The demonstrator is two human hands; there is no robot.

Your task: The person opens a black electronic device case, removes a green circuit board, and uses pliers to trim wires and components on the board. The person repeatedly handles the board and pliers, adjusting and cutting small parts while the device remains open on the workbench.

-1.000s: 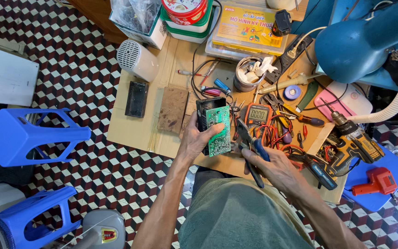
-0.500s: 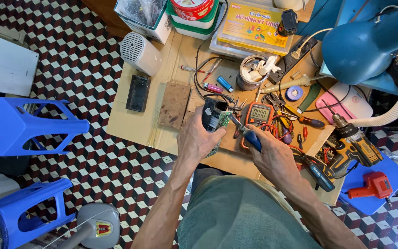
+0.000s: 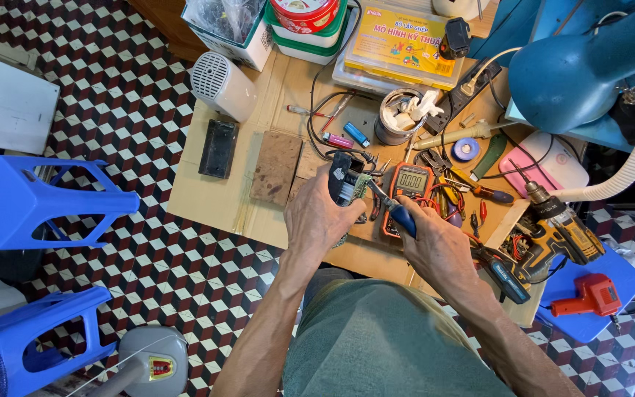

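Observation:
My left hand [image 3: 322,215] grips a small black device with a green circuit board [image 3: 347,184] above the workbench. My right hand [image 3: 435,242] holds blue-handled pliers [image 3: 393,208], their jaws touching the board's right side. An orange multimeter [image 3: 409,185] lies on the bench just behind the pliers, partly hidden by my right hand.
The cardboard-covered bench [image 3: 214,202] carries a white speaker [image 3: 219,84], a black panel [image 3: 219,148], a brown block [image 3: 276,167], screwdrivers, tape and a yellow cordless drill [image 3: 558,226]. A red drill [image 3: 589,295] lies on a blue stool. More blue stools [image 3: 27,198] stand at left on the checkered floor.
My left hand turned the device so the board faces more sideways and lifted it slightly. My right hand brought the pliers closer, up to the board.

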